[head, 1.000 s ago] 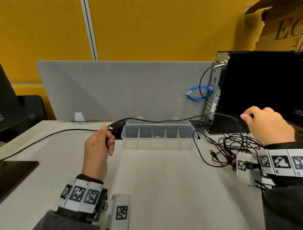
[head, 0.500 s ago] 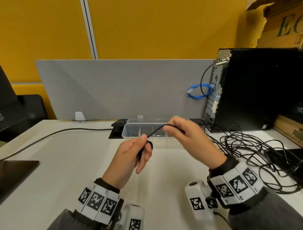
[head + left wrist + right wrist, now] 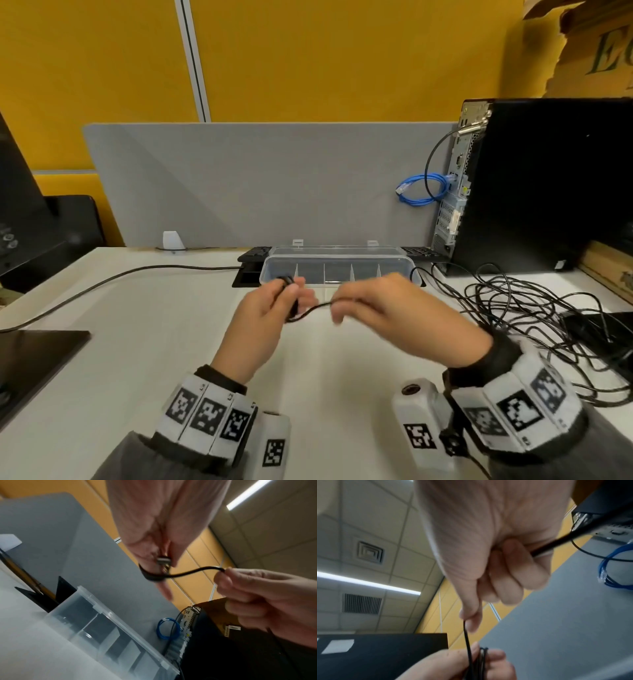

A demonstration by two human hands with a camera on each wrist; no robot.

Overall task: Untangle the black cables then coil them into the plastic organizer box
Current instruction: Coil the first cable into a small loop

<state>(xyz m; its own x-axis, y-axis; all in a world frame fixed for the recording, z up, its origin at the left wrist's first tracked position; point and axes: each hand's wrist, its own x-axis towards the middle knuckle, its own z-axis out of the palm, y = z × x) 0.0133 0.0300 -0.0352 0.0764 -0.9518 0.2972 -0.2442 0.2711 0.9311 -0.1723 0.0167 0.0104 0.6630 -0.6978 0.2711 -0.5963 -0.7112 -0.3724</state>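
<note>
A tangle of black cables [image 3: 534, 315] lies to the right of the right hand [image 3: 387, 308], mostly unsorted; the box [image 3: 337, 270] just beyond both hands looks empty. The left hand [image 3: 263, 308] grips a small started coil while the right pinches the same cable [image 3: 310, 310]. The turn count is blurred.

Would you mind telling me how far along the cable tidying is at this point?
Early. Done: nothing coiled away; the organizer box shows no cable in its compartments. In hand: the left hand holds a small coil of one black cable while the right hand pinches it. Left: the tangled pile.
</note>
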